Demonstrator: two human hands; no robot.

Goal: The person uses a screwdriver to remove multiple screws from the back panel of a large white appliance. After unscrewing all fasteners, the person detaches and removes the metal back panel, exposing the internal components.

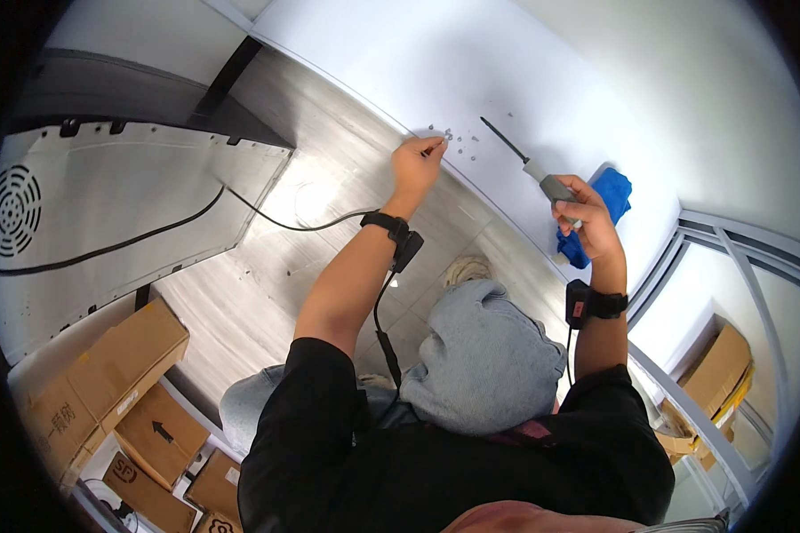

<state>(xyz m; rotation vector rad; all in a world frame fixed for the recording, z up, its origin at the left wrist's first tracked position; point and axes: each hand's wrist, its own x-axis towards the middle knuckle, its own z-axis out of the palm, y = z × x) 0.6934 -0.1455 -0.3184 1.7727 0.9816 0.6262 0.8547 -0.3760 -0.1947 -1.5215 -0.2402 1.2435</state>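
Note:
My right hand (593,220) is wrapped round the grey handle of an electric screwdriver (556,189). Its long dark bit points up and to the left over the white tabletop, apart from the screws. At the near edge of that surface, my left hand (415,169) is closed in a pinch. Whatever lies between its fingertips is too small to make out. Several small loose metal screws (460,140) are scattered beside these fingertips. Crumpled blue cloth or gloves (612,191) lie just beyond and beside my right hand.
A metal cabinet panel (124,204) with a round vent stands at the left, a black cable (302,228) hanging in front of it. Cardboard boxes (120,373) are stacked at lower left. More boxes (718,369) sit behind a metal frame (742,253) at the right.

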